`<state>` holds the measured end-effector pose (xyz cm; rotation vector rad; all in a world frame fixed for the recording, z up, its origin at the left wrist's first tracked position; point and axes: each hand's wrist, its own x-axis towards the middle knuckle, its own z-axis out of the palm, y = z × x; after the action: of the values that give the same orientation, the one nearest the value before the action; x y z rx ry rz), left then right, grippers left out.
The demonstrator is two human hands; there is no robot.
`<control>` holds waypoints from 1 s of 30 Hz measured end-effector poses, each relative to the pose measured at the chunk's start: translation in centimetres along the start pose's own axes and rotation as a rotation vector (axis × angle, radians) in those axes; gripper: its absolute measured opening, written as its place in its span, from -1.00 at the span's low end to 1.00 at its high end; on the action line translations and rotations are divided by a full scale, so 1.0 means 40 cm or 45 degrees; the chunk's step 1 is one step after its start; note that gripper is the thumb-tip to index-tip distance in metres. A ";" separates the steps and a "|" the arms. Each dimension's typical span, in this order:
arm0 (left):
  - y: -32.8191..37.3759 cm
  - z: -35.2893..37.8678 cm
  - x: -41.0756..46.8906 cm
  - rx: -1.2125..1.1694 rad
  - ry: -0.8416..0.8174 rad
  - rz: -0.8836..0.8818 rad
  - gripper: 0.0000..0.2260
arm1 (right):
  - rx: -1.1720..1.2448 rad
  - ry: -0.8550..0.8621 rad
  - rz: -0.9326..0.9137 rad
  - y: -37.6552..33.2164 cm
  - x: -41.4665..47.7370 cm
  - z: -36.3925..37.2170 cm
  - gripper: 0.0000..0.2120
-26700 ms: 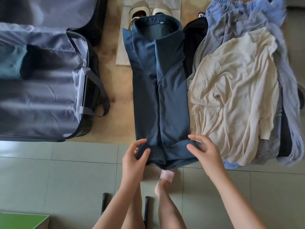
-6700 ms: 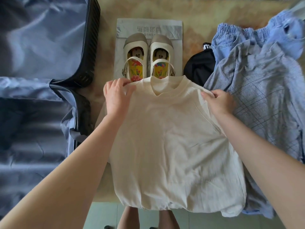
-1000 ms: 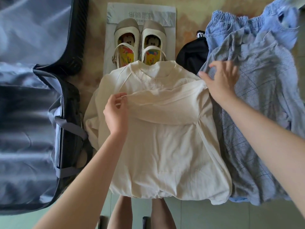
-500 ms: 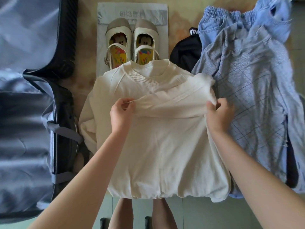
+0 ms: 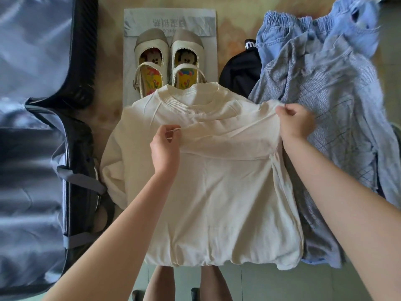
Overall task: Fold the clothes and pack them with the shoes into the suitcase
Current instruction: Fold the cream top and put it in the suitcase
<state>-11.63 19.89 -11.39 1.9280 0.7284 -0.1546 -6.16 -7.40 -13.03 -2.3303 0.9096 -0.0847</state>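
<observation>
A cream sweatshirt (image 5: 217, 192) lies flat in the middle, collar pointing away from me. Its right sleeve is folded across the chest. My left hand (image 5: 166, 146) pinches the sleeve's cuff end near the centre. My right hand (image 5: 295, 121) grips the fabric at the right shoulder, lifting it slightly. A pair of cream strap shoes (image 5: 169, 61) stands on a white paper bag (image 5: 132, 20) just beyond the collar. The open suitcase (image 5: 32, 148) with grey-blue lining lies at the left.
To the right lies a heap of blue clothes: a checked grey-blue garment (image 5: 325, 88) over light denim shorts (image 5: 280, 25), with a black garment (image 5: 240, 72) beside them. My legs (image 5: 184, 283) show below the sweatshirt's hem on green tiles.
My right hand has moved up from the sweatshirt's side to the right shoulder and lifted the fabric there. My left hand still holds the folded sleeve's end.
</observation>
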 end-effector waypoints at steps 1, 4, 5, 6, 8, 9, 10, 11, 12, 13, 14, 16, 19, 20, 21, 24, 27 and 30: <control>-0.001 -0.001 0.000 -0.018 0.012 0.001 -0.92 | 0.044 0.059 0.027 -0.007 0.008 0.000 -0.71; 0.005 0.003 -0.003 -0.074 0.045 0.007 -0.93 | 0.117 0.174 0.078 -0.010 0.016 -0.001 -0.80; 0.009 0.003 -0.004 -0.069 0.060 0.017 -0.93 | 0.123 0.153 0.069 -0.004 0.014 -0.002 -0.81; 0.014 0.003 -0.004 -0.059 0.079 0.031 -0.94 | 0.121 0.119 0.060 0.005 0.013 -0.001 -0.82; 0.025 0.003 0.000 -0.048 0.126 0.042 -0.94 | 0.157 0.072 0.063 0.019 0.014 -0.002 -0.81; 0.030 0.004 0.003 -0.050 0.153 0.040 -0.94 | 0.196 0.070 0.066 0.023 0.016 -0.003 -0.80; 0.033 0.006 0.007 -0.045 0.178 0.036 -0.94 | 0.228 0.078 0.058 0.027 0.018 -0.004 -0.77; 0.038 0.008 0.007 -0.019 0.197 0.038 -0.94 | 0.245 0.087 0.045 0.031 0.021 -0.004 -0.75; 0.041 0.009 0.007 0.022 0.210 0.046 -0.95 | 0.258 0.103 0.029 0.032 0.024 -0.004 -0.74; 0.042 0.010 0.006 0.059 0.216 0.057 -0.97 | 0.276 0.124 0.024 0.034 0.028 -0.004 -0.74; 0.042 0.011 0.006 0.077 0.216 0.069 -0.98 | 0.309 0.139 0.028 0.034 0.032 -0.004 -0.73; 0.037 0.011 0.005 0.077 0.205 0.081 -0.88 | 0.369 0.118 0.049 0.034 0.033 -0.005 -0.69; 0.026 0.007 -0.002 0.067 0.149 0.053 -0.79 | 0.298 0.073 -0.014 0.043 -0.008 -0.016 -0.57; 0.022 0.007 -0.010 0.105 0.124 0.060 -0.82 | 0.259 0.065 -0.080 0.054 -0.032 -0.024 -0.55; 0.018 0.006 -0.021 0.166 0.108 0.085 -0.86 | 0.227 0.052 -0.157 0.068 -0.060 -0.033 -0.56; 0.005 0.012 -0.058 0.304 0.054 0.212 -0.91 | 0.052 -0.030 -0.318 0.128 -0.162 -0.061 -0.61; 0.001 0.039 -0.087 0.326 -0.109 0.344 -0.91 | -0.207 -0.033 -0.345 0.191 -0.243 -0.078 -0.70; 0.007 0.091 -0.111 0.449 -0.323 0.662 -0.80 | -0.268 0.037 -0.334 0.218 -0.267 -0.083 -0.83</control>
<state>-14.32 14.80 -11.03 2.3127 0.0155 -0.2079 -20.34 -7.37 -13.70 -2.6417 0.6478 -0.1371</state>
